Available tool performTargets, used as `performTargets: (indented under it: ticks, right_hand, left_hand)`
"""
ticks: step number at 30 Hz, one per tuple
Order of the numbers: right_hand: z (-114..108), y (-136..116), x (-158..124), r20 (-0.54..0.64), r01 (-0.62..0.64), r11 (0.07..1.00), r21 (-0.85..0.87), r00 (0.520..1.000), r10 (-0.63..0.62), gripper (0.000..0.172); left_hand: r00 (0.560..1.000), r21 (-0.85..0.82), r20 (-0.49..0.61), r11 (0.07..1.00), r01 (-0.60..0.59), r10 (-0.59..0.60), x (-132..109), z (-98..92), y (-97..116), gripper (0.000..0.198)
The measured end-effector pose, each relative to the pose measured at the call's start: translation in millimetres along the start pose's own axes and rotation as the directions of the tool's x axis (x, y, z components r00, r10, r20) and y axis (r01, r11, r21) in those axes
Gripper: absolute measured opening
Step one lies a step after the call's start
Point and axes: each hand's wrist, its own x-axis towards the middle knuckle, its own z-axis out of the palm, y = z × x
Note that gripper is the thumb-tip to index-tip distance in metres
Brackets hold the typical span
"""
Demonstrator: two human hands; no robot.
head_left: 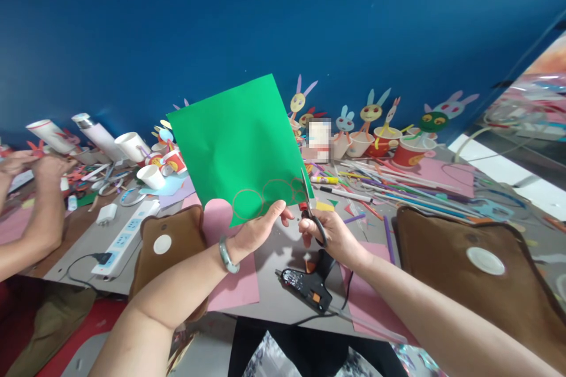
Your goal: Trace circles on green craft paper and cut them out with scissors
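A large green paper sheet (234,135) is held up over the table, with several circles outlined along its lower edge. My left hand (265,225) grips the sheet at its bottom edge, and a bracelet is on that wrist. In my right hand (325,232) are black-handled scissors (307,189), their blades at the sheet's lower right corner beside the small outlined circles. Below my hands a black glue gun (307,288) lies on the table, next to pink paper (234,283).
Brown pouches (170,241) lie at both sides. A power strip (128,235) is at the left, near another person's hands (48,168). Paper cups with rabbit faces (413,150) stand along the blue wall, behind scattered sticks and pens.
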Motion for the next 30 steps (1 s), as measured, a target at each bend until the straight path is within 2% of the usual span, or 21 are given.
performTargets:
  ticks: [10,16,30]
  right_hand:
    - [-2.4,-0.8,2.5,-0.009,0.026,1.0,0.014,1.0,-0.026,0.066]
    - [-6.1,5.5,7.9,0.024,0.105,0.994,0.035,0.994,-0.106,0.066]
    - [-13.6,-0.4,7.1,0.03,0.071,0.995,-0.069,0.997,-0.069,0.068]
  left_hand:
    - [1.0,0.02,0.002,1.0,-0.006,0.006,-0.9,-2.0,1.4,0.05]
    - [0.994,0.033,0.062,0.995,-0.093,0.091,0.3,-1.5,-0.9,0.048]
    - [0.998,0.029,-0.019,0.998,-0.056,0.057,4.8,-3.4,-5.9,0.052]
